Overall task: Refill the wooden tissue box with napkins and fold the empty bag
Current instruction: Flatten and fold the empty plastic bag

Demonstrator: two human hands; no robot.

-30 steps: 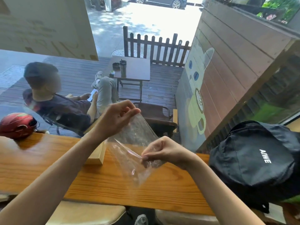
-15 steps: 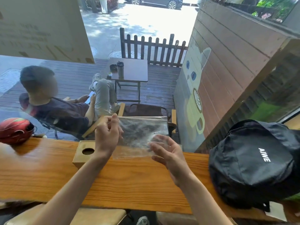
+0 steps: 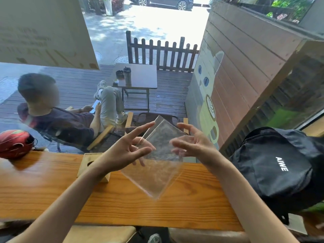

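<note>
Above counter [image 3: 52, 195]: empty bag [image 3: 157, 165] now flattened, diamond-wise between splayed left hand [image 3: 126, 151] and right hand [image 3: 194, 146]; folding next.

You have one wide-angle head view only; it looks forward and down, close over the wooden counter [image 3: 52, 186]; beyond it, through the window, you see the deck [image 3: 168, 102] and street.

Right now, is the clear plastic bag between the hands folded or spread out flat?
Spread flat, not folded: the clear plastic bag hangs as one diamond-shaped sheet, with the left hand and right hand at its upper edges.
</note>
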